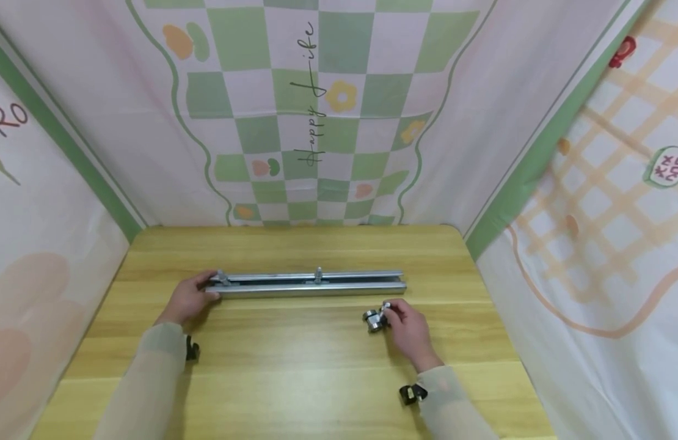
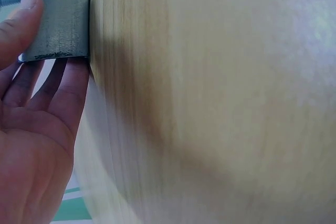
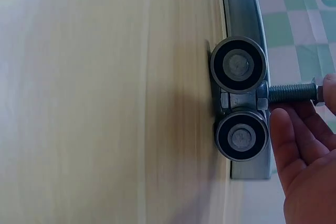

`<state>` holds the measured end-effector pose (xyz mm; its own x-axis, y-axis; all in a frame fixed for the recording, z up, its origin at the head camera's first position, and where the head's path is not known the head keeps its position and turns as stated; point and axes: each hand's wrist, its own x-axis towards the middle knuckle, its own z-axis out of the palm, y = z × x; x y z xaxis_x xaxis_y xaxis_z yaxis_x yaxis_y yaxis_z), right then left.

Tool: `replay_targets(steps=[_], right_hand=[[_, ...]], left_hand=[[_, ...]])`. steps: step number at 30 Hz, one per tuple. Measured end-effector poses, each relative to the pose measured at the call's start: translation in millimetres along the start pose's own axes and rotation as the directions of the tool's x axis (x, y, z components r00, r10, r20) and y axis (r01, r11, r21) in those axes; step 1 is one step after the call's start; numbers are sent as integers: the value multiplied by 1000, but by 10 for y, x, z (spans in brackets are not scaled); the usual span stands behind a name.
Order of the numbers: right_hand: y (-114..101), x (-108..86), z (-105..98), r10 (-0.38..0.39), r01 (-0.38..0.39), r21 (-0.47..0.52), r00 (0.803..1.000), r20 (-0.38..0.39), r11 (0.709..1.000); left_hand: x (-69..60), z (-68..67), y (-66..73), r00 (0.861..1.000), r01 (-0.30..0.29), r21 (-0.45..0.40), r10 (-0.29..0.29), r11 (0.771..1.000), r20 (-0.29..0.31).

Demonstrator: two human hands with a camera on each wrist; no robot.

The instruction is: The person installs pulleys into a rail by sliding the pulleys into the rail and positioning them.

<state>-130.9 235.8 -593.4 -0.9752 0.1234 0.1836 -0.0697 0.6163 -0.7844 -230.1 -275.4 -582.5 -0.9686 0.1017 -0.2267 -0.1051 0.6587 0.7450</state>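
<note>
A long silver metal rail (image 1: pixel 306 290) with an open slot along its top lies crosswise on the wooden table. My left hand (image 1: pixel 187 299) grips its left end, thumb on the near face and the other fingers behind; the left wrist view shows the thumb against the rail (image 2: pixel 60 19). In front of the rail's right end, my right hand (image 1: pixel 409 330) pinches the threaded bolt (image 3: pixel 291 93) of a roller trolley (image 1: pixel 374 321). Two of the trolley's wheels (image 3: pixel 239 65) face the right wrist camera. The trolley is outside the rail.
Two bolts stand upright out of the rail's slot, one bolt (image 1: pixel 319 275) near the middle and one bolt (image 1: pixel 222 278) by the left hand. The table (image 1: pixel 295 379) has a light wood grain. Patterned curtains (image 1: pixel 350 36) hang around its back and sides.
</note>
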Motion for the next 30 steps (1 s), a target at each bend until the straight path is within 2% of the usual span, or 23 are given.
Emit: replay_targets(steps=[6,16,24,30], right_hand=[[91,55,-127,5,-5,1,999,-53,1000],[240,142,-291,75,-76,-12,991,-113,997],[319,185,-368,109,-111,-11,987,-116,994],[382,237,-450,113,-118,-31,982,-149,992]], left_hand=[[-5,-13,7,1000,6,2,-6,1000,8],[5,-17,-23,1000,-1,4,1,1000,8],[1,-17,-42,1000,0,-6,0,1000,9],[-3,-17,-33,1000,-10,-5,10,1000,11]])
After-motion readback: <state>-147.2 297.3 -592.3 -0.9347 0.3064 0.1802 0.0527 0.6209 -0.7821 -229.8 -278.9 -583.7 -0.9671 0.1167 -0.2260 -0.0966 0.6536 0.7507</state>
